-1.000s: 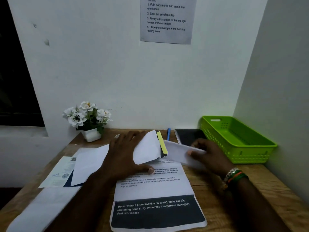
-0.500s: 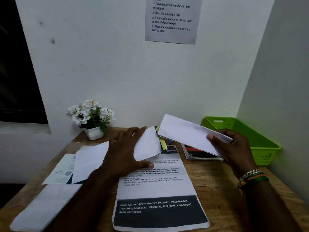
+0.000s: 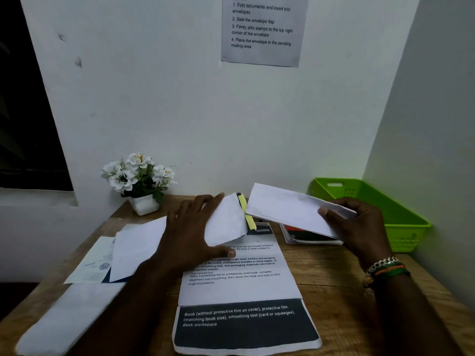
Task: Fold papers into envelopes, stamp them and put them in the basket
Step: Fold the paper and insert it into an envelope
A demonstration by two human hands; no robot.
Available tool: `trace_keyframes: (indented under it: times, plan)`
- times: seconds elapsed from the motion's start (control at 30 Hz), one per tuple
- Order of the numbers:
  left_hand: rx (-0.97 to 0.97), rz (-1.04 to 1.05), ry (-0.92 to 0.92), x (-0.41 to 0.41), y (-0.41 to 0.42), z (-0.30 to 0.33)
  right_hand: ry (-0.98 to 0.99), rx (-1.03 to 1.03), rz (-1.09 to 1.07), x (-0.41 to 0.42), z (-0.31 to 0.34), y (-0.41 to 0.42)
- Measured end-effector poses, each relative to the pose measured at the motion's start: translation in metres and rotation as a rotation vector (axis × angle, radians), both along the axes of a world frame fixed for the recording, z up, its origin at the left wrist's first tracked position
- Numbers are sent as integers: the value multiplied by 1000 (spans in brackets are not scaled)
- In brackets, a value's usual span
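Right hand (image 3: 359, 227) pinching white paper envelope (image 3: 288, 209) aloft, clear of wooden desk (image 3: 334, 291), near green plastic basket (image 3: 395, 214) at far right corner. Left hand (image 3: 190, 235) spread flat, pinning folded white sheet (image 3: 226, 219). Risk: one-end grip (envelope sagging) could slip, or basketed unstamped.

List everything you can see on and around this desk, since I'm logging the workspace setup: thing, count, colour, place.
basket: 1, bright green, far right of desk by wall
held envelope: 1, white, lifted in right hand above desk
printed sheet: 1, white with dark band, desk centre
envelope under left hand: 1, white, desk centre
yellow-and-black item: 1, beside that envelope; cannot tell what
papers: several, white, left of desk
flower pot: 1, white flowers, back left
dark book or tablet: 1, under held envelope
wall notice: 1, grey
left hand: flat on envelope
right hand: gripping envelope, beaded bracelets on wrist
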State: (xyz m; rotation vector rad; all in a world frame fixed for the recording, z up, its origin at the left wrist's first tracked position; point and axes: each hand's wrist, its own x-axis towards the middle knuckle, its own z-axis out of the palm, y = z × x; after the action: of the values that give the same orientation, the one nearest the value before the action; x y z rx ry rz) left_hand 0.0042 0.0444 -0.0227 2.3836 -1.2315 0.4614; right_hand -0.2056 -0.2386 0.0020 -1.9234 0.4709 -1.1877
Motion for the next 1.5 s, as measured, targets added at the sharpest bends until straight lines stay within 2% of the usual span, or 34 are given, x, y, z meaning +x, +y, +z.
trace_keyframes:
  times: [0.27,0.4,0.67,0.83,1.0,1.07,1.3,1.43,1.5]
  plan:
    - [-8,-11,-17,-2,0,0,19,-20,40,-2,5,7]
    - [-22,-18,-40,-4,-1,-1,108,-10,117,-3,7,13]
    - [77,-92,-48,-16,-11,-4,171,-7,188,12,-2,29]
    - [64,-100,-49,-17,-13,-6,176,60,291,27,-15,47]
    - [42,-66,-77,-15,-10,-4,34,275,121,33,-20,45]
    - [41,-72,-75,-17,-10,-3,-20,282,71,34,-22,44]
    - [79,-92,-72,-21,-17,-5,-9,194,189,44,-25,69]
    - [27,-67,-87,-18,-13,-3,-60,255,150,42,-22,61]
    - [26,-68,-92,-19,-14,-5,-26,252,180,40,-22,63]
